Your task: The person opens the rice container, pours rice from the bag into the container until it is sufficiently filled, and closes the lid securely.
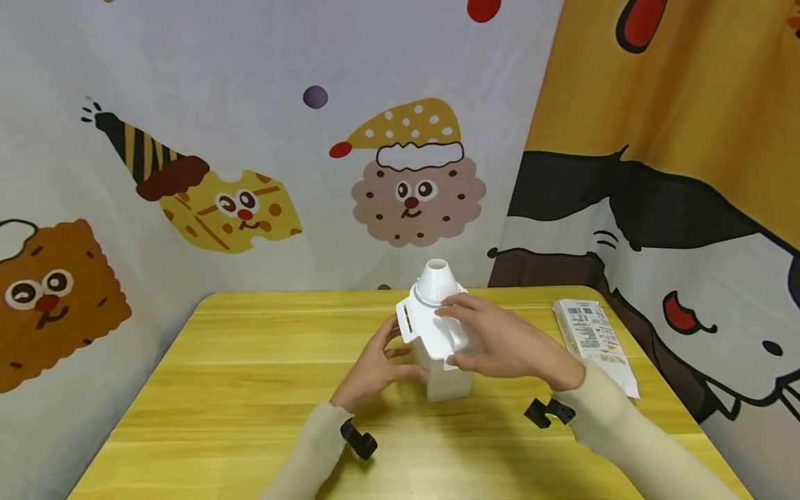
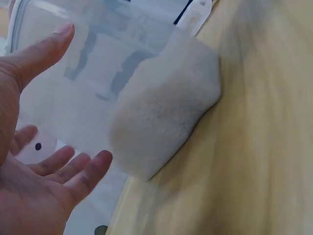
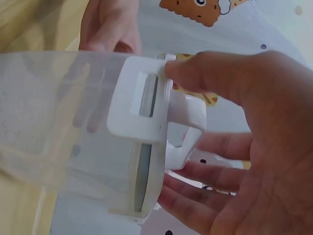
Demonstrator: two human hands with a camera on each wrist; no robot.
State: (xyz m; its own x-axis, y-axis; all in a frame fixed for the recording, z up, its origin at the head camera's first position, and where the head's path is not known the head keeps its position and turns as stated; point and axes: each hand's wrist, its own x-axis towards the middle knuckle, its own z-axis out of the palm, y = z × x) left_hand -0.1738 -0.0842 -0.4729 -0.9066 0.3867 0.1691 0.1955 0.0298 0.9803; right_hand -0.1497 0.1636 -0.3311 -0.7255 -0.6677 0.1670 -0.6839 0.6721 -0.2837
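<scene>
A translucent plastic storage container (image 1: 448,387) stands on the table, with pale contents (image 2: 161,112) at its bottom. Its white lid (image 1: 431,326) has side latches (image 3: 142,98) and a raised handle (image 3: 188,127). On the lid sits a white cone-shaped cap (image 1: 436,281), open at its narrow top. My left hand (image 1: 375,368) is at the container's left side, thumb and fingers spread around it; firm contact cannot be told. My right hand (image 1: 500,337) holds the lid from the right, thumb at the front edge and fingers reaching over the top near the cone.
A white printed packet (image 1: 594,340) lies at the right of the wooden table (image 1: 250,389). Behind the table's back edge hangs a cartoon-printed curtain (image 1: 250,83), which also runs along both sides.
</scene>
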